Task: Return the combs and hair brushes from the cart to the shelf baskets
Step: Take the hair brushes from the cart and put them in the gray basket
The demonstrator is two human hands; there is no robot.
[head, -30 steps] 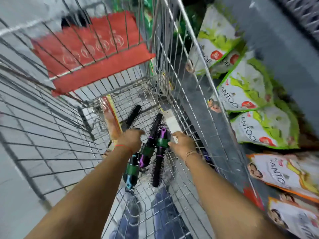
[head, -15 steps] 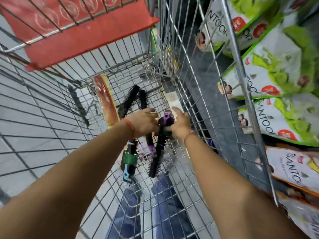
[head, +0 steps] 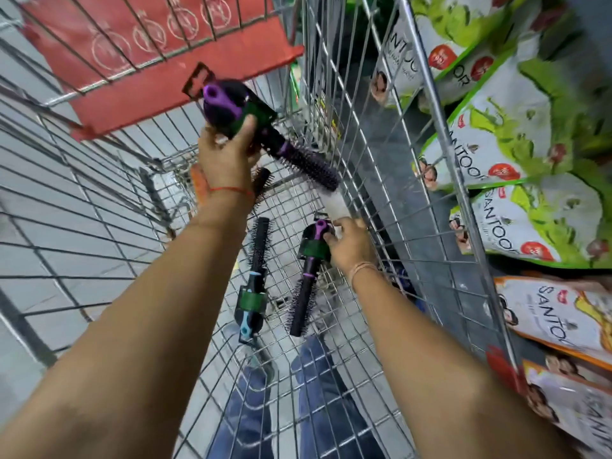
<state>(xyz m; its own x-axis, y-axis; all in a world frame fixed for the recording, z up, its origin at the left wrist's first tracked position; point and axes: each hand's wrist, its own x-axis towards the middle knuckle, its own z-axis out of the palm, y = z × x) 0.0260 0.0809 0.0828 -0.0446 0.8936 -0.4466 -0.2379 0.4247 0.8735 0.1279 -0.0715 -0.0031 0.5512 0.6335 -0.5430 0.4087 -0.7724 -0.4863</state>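
Inside a wire shopping cart [head: 334,104], a person gathers round hair brushes. The left hand [head: 225,157] is raised above the cart floor and grips a purple brush [head: 284,150] by its black handle and green label, bristle end pointing down and to the right. It may hold more than 1 brush; the bundle near the palm is too blurred to tell.

The right hand [head: 351,243] is low, fingers closing on the handle end of a second purple brush [head: 308,279], which lies on the cart's wire floor. Whether it is firmly gripped or only touched, I cannot tell. Just to its left lies a black brush with a blue handle [head: 253,286], untouched. Another dark brush [head: 261,180] shows partly behind the left wrist.

A red child-seat flap [head: 159,54] hangs at the cart's far end. Outside the right wall are green and white soap packets [head: 530,134] on shelving. No shelf baskets are in view.

Risks, as a judgement: bristles or the card labels could snag in the wire mesh on lifting, and a loose bundle in the raised hand could slip and drop back.
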